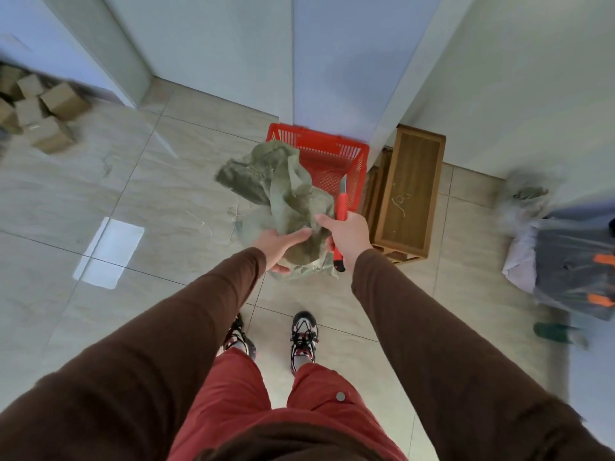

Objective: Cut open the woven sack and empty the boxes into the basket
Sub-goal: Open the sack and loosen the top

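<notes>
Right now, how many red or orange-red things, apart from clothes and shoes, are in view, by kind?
Basket: 1
Utility knife, in the right hand: 1
Total: 2

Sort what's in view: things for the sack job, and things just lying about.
For the job: woven sack, red knife, red basket, cardboard boxes.

Lying about: wooden crate, plastic-wrapped bundle, white paper.
</notes>
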`<control>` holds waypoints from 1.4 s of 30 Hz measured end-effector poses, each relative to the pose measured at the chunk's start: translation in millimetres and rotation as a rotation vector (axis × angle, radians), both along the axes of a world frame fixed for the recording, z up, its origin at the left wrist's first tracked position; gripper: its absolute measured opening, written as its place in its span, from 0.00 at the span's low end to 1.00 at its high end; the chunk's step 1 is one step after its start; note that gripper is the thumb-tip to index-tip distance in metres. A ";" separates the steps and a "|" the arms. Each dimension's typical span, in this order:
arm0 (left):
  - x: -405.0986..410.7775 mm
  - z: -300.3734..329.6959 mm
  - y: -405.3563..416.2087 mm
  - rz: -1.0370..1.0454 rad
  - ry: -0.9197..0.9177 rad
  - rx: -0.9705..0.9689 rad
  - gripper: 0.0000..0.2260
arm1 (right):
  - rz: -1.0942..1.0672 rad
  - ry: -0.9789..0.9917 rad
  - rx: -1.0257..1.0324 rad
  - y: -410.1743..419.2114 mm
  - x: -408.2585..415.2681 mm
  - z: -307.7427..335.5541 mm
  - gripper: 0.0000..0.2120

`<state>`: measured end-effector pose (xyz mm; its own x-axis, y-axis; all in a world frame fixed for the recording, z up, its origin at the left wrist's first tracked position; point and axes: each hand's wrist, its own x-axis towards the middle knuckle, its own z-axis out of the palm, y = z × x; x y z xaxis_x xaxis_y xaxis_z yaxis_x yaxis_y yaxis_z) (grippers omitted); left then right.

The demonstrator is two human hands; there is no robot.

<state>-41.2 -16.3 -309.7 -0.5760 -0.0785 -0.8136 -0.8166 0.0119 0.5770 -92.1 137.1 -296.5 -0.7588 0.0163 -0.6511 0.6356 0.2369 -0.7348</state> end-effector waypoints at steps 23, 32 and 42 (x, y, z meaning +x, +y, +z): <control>3.2 20.0 39.7 -0.776 0.356 -0.828 0.16 | 0.018 0.090 0.006 21.3 30.2 -3.6 0.11; 18.5 0.2 25.0 -0.519 0.259 -0.465 0.05 | 0.069 0.106 0.196 41.6 32.0 -4.6 0.12; 20.0 -2.5 24.7 -0.448 0.289 -0.520 0.09 | 1.110 0.326 0.716 38.8 44.2 73.9 0.09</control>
